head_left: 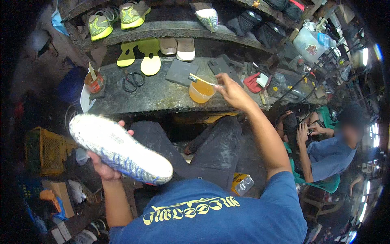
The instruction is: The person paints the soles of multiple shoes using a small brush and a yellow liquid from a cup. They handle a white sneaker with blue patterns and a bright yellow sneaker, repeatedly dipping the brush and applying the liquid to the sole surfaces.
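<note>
1. Left hand point(105, 168) grips a shoe point(118, 148) from beneath, sole turned up; fingertips curl over its far edge, thumb hidden under it. The shoe sits low and well left of the cup, over the person's lap.
2. Sole is whitish with blue speckling; toe points toward the lower right.
3. Right hand point(232, 92) is stretched forward, just right of the cup point(201, 91), fingers pinched on the handle of a brush point(201, 79).
4. Brush lies across the cup's rim; its head sits at the cup's far left edge. Whether the bristles touch the liquid cannot be told.
5. Cup is clear plastic, holding an orange-amber liquid, and stands near the front edge of the bench point(158, 97).
6. Left of the cup on the bench: scissors point(133, 80), and further left a small red pot point(95, 83) with a stick in it.
7. Behind the cup: a dark grey slab point(181, 72); further back and left, yellow insoles point(149, 57) and a pale pair point(178, 48).
8. On the shelf above the cup: neon-green sneakers point(118, 18).
9. Far right of the cup: a seated person in a blue shirt point(330, 156), hands raised together.
10. Far left of the cup, below the bench: a yellow crate point(44, 150).
</note>
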`<state>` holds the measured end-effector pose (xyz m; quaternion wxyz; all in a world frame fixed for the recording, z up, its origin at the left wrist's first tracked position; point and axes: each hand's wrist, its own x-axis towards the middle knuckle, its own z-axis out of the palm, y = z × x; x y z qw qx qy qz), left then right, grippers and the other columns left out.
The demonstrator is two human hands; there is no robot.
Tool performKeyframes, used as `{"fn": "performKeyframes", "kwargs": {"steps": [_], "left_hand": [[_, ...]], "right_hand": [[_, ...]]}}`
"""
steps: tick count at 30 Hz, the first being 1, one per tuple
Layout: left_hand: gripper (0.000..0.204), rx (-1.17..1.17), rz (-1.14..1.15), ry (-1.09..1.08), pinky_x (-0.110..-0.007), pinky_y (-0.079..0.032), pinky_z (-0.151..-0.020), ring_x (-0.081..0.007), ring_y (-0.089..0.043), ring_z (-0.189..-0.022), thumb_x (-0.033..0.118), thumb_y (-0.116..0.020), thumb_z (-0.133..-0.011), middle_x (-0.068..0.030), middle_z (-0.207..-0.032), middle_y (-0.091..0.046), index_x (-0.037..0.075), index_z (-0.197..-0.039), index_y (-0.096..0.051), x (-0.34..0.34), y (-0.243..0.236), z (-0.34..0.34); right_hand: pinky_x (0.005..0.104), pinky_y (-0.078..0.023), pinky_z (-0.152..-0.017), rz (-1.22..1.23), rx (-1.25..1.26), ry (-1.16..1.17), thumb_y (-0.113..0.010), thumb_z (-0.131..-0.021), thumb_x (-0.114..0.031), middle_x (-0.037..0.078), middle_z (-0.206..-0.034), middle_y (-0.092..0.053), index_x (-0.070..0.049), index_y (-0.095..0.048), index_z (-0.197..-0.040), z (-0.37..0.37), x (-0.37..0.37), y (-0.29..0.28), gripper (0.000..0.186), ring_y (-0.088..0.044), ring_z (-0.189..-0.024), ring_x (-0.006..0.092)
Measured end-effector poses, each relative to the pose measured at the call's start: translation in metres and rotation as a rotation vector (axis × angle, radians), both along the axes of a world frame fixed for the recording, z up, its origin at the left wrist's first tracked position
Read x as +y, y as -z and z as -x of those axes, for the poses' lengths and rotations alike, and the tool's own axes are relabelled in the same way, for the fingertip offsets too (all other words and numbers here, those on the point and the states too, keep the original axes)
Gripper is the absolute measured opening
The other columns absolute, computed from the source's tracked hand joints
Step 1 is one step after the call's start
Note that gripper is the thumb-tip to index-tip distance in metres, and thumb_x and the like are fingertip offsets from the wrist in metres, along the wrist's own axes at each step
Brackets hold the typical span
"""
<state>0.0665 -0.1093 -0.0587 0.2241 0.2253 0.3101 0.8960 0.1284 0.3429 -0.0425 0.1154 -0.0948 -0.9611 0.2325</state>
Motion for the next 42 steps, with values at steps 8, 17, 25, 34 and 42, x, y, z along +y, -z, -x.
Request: {"fn": "performKeyframes", "kwargs": {"steps": [8,17,25,34,42], "left_hand": [[0.114,-0.035,0.115,-0.057,-0.057,-0.054,-0.099,-0.0471,-0.057,-0.126,0.077,-0.064,-0.082,-0.0270,-0.151,-0.043,0.019,-0.163,-0.010,0.012,-0.020,-0.021],[0.107,-0.028,0.257,0.058,-0.058,-0.054,-0.101,-0.0445,-0.055,-0.131,0.063,-0.073,-0.084,-0.0242,-0.154,-0.042,0.025,-0.163,-0.010,0.053,-0.010,-0.026],[0.111,-0.112,0.188,0.156,-0.052,-0.054,-0.101,-0.0395,-0.059,-0.126,0.060,-0.079,-0.078,-0.0230,-0.150,-0.048,0.009,-0.159,-0.022,0.061,0.000,-0.018],[0.103,0.298,0.471,-0.058,-0.039,-0.040,-0.112,-0.0250,-0.051,-0.133,0.047,-0.082,-0.084,-0.0182,-0.150,-0.050,0.002,-0.156,-0.023,0.077,0.027,-0.009],[0.130,0.346,0.486,-0.081,-0.045,-0.045,-0.110,-0.0304,-0.054,-0.133,0.061,-0.086,-0.070,-0.0185,-0.153,-0.046,0.005,-0.160,-0.011,0.087,0.022,-0.012]], "right_hand": [[0.0443,-0.054,-0.078,-0.153,0.210,0.073,-0.064,-0.097,-0.021,0.015,-0.092,-0.071,-0.009,-0.072,-0.110,-0.026,-0.006,-0.044,0.019,-0.070,-0.089,0.0356],[0.0439,-0.056,-0.074,-0.832,-0.176,-0.062,-0.068,-0.085,-0.020,0.011,-0.084,-0.071,-0.013,-0.078,-0.093,0.006,-0.042,-0.059,0.014,-0.070,-0.083,0.0323],[0.0404,-0.055,-0.081,-0.132,0.137,0.123,-0.070,-0.093,-0.029,0.015,-0.096,-0.076,-0.007,-0.078,-0.101,-0.041,-0.021,-0.063,0.025,-0.074,-0.091,0.0291],[0.0275,-0.050,-0.076,0.487,0.090,0.184,-0.072,-0.093,-0.021,0.005,-0.085,-0.073,0.001,-0.076,-0.096,-0.037,-0.018,0.001,0.023,-0.063,-0.080,0.0101],[0.0235,-0.044,-0.070,0.547,0.187,0.202,-0.070,-0.096,-0.024,0.001,-0.086,-0.073,-0.003,-0.076,-0.098,-0.040,-0.018,0.008,0.021,-0.058,-0.076,0.0058]]}}
